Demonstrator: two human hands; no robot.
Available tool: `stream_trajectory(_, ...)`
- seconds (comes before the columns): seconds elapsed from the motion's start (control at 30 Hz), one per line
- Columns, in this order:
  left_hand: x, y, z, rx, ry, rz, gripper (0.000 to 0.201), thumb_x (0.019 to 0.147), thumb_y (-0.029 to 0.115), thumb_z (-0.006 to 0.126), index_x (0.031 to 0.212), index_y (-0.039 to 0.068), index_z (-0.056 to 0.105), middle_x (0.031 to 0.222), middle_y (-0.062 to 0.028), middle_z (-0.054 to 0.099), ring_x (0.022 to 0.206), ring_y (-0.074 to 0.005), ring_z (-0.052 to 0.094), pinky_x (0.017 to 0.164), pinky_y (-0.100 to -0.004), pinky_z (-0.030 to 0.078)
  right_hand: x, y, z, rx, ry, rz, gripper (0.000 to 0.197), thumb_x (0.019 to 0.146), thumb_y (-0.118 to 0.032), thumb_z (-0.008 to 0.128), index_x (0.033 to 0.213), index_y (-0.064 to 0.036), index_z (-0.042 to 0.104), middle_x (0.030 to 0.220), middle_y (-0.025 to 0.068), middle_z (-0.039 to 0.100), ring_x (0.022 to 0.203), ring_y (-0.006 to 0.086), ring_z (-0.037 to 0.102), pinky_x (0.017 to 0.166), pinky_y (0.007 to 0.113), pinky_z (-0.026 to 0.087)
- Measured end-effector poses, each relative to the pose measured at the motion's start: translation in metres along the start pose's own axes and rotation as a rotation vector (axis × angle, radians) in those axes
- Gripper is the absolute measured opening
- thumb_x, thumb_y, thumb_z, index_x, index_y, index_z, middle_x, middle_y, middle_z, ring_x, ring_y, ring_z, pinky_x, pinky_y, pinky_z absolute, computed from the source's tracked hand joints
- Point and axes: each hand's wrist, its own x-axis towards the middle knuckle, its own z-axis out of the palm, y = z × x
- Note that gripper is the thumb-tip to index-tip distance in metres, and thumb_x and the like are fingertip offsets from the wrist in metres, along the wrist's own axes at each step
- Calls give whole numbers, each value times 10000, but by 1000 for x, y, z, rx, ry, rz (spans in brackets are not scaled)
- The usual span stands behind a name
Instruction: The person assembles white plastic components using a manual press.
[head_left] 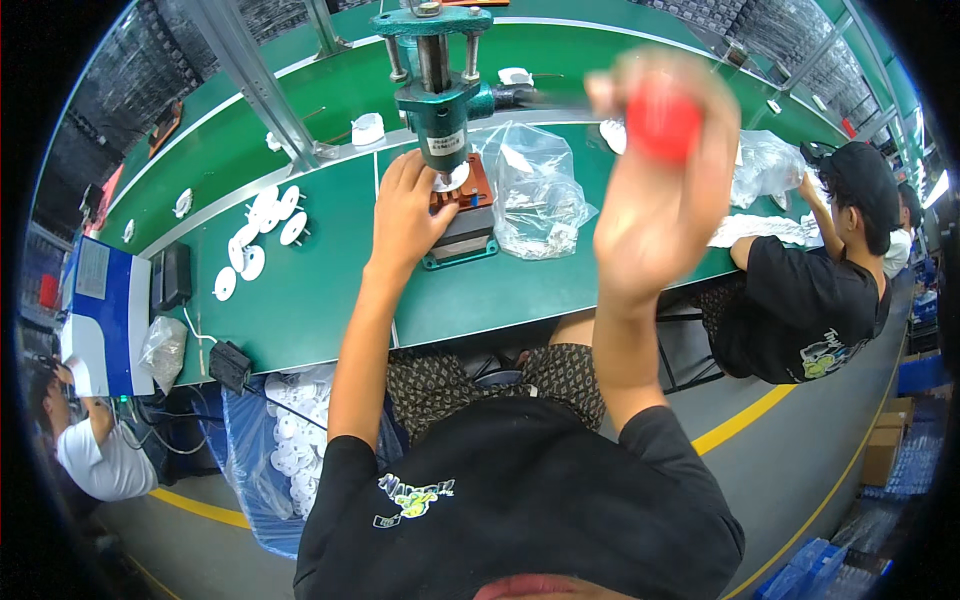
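A dark green hand press (440, 110) stands before me on the green table. Under its ram, a white round plastic part (458, 179) sits on an orange-brown fixture (480, 185). My left hand (403, 212) is closed at the left side of this part, its fingers at the part's edge and its thumb against the fixture; the fingertips are partly hidden. Raised to the right of the press, my right hand (650, 210) is wrapped round the red ball knob (664, 118) of the press lever. This hand and the knob are blurred by motion.
Loose white discs (262, 215) lie left of the press. A clear bag of small parts (540, 210) rests just right of it. Blue-white equipment (105, 315) stands at the far left, above a bag-lined bin of white parts (295, 440). A co-worker (810, 290) sits at the right.
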Motion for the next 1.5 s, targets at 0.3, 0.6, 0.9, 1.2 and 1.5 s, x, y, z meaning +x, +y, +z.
stream_trajectory(0.3,5,16,-2,170,83,79,422,693,151,805,1065,17,658,1148,-138,658,1169,-308,595,1087,-490,410,-90,63,-43,-309,-37,65,201,844,5,635,1014,-6,529,1215,215,613,1128,304,599,983,398,469)
stream_trajectory(0.6,-69,83,-40,-291,-12,-39,353,816,80,707,1156,-12,679,1124,-145,698,1082,-286,647,1043,-451,446,-185,57,-73,-638,-461,-18,538,726,-147,861,1179,-44,588,1292,163,587,1210,346,579,1019,443,489)
stream_trajectory(0.9,-86,89,-25,-1124,-202,-766,276,997,156,611,1149,-67,670,1037,-50,706,960,-94,603,862,-275,488,-161,35,-83,-719,-633,41,553,714,-184,864,1175,5,626,1245,177,647,1083,342,654,910,430,533)
stream_trajectory(1.2,-62,-1,-82,75,-79,-170,385,978,170,602,1332,20,584,1310,-210,616,1262,-364,552,1097,-445,393,-93,111,-162,-1053,-78,118,497,684,-198,836,1114,-26,658,1174,176,680,1050,359,653,934,441,502)
stream_trajectory(1.5,-117,-124,-71,344,-44,-450,394,970,138,610,1337,5,553,1369,-168,563,1280,-339,520,1059,-420,425,-68,202,-263,-1366,-56,527,414,707,-318,793,1020,-59,713,1021,185,719,1007,359,659,912,442,502)
